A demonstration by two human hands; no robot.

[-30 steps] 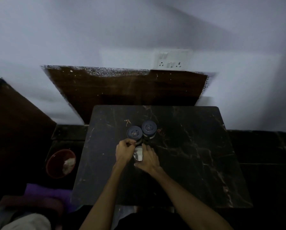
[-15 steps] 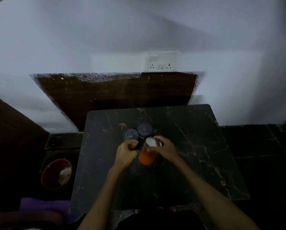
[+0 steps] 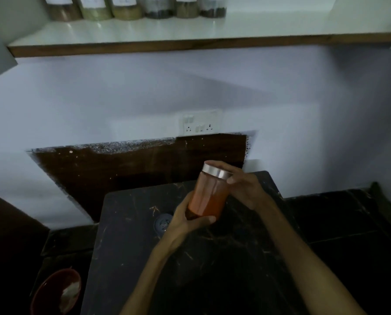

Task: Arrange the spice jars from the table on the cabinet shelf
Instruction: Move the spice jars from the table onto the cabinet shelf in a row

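While tilted above the table (image 3: pixel 131 258), orange spice jar (image 3: pixel 207 200) clasped between both hands: left hand (image 3: pixel 185 220), right hand (image 3: pixel 246 189).

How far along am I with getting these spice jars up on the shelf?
Done: six jars already stand in a row on the shelf. In hand: the orange spice jar, lifted off the table, left hand under its base, right hand at the metal lid. Left: at least one dark-lidded jar on the table.

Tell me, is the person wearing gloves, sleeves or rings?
No gloves and no sleeves show: both forearms are bare up to the picture's edge. The left hand and right hand show no rings, watch or bracelets, though the dim light could hide small ones.
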